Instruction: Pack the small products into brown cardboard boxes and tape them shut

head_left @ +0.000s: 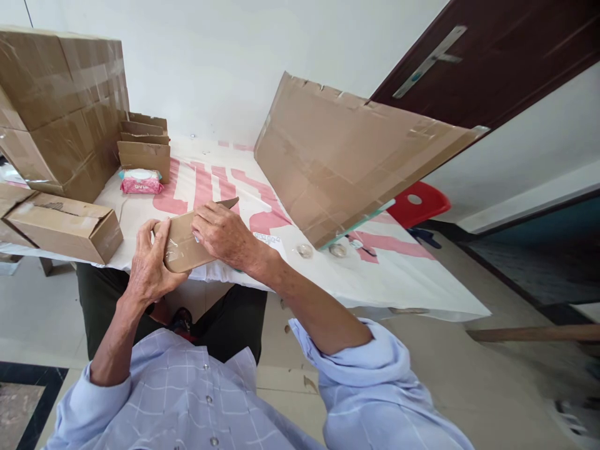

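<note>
A small cardboard box (180,247) is held at the table's front edge, above my lap. My left hand (152,262) grips its left end, thumb and fingers wrapped around the side. My right hand (225,234) lies over the upper right of the box with its fingers curled down against the cardboard. Under those fingertips shows a small shiny bit, too little to name. A cardboard flap (229,202) sticks out beyond the right hand. The palm side of the right hand is hidden.
Stacked taped cartons (70,106) stand at the left, near a closed long box (65,222), folded cardboard pieces (144,147) and a pink wipes pack (141,181). A large cardboard sheet (347,156) leans at the right. Tape rolls (304,250) lie before it. Behind is a red chair (419,205).
</note>
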`<action>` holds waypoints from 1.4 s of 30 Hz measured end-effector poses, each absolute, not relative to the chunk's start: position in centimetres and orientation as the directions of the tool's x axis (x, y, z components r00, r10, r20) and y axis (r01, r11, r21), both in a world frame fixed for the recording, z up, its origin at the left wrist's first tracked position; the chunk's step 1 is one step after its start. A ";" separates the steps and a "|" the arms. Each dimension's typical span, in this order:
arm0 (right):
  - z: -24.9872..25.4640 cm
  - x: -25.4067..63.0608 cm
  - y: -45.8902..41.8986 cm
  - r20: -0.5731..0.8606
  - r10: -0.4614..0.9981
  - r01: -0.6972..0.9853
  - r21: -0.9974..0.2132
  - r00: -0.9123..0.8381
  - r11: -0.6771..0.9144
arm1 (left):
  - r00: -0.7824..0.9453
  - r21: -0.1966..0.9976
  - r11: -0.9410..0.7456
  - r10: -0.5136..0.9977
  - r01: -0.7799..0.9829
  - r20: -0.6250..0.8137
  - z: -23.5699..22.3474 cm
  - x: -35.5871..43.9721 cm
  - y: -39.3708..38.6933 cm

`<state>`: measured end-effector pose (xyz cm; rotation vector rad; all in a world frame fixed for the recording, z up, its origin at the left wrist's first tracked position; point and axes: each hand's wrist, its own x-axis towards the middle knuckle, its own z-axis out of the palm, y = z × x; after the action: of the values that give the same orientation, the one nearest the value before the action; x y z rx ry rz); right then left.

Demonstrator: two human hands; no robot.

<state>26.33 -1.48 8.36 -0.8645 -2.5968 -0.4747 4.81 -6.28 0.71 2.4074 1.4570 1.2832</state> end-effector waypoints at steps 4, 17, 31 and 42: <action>8.4 26.0 -1.8 0.419 0.522 0.640 0.220 -0.743 0.736 | 0.217 0.419 -0.563 0.745 0.712 0.631 0.8 4.8 -6.3; 7.7 26.0 -1.7 0.447 0.548 0.673 0.187 -0.707 0.715 | 0.199 0.447 -0.550 0.759 0.706 0.620 0.9 5.0 -6.4; 7.2 26.1 -1.3 0.527 0.521 0.685 0.173 -0.671 0.708 | 0.200 0.439 -0.550 0.756 0.710 0.624 0.9 5.1 -6.3; 6.8 26.1 -1.2 0.531 0.554 0.697 0.102 -0.641 0.710 | 0.196 0.442 -0.555 0.751 0.705 0.630 0.9 5.2 -6.1</action>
<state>26.13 -1.15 6.78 -0.9592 -2.4474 -0.4116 5.16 -6.10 0.91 2.3864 1.4544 1.3102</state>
